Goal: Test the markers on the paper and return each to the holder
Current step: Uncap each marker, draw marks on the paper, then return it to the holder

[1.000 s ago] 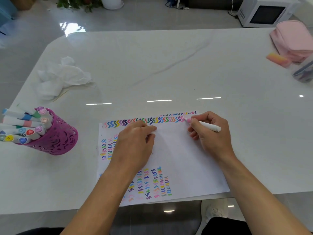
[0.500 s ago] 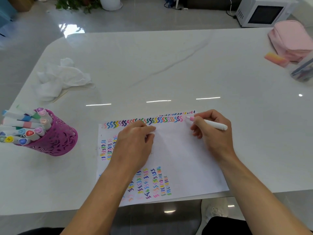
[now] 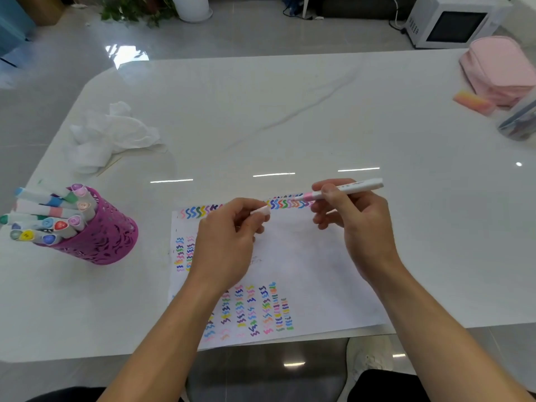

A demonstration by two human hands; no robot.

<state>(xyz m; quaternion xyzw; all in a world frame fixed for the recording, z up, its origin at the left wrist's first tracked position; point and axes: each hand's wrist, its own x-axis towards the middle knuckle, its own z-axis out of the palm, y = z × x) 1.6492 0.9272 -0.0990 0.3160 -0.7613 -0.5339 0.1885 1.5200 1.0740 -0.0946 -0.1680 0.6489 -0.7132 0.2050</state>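
Right hand (image 3: 353,224): no longer writing; it is raised above the paper (image 3: 304,256).
Marker (image 3: 348,189): tip is off the top row of squiggles; the barrel now lies almost level, pink tip pointing left.
Left hand (image 3: 229,245): lifted from the sheet, turned toward the marker tip.
Cap (image 3: 261,211): now in view, pinched in the left fingertips, close to the tip.

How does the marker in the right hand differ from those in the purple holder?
The held marker is uncapped, pink tip bare; the holder markers are capped. The held marker lies near level in the right hand; the holder markers lean left in the purple holder. Shared: white barrels.
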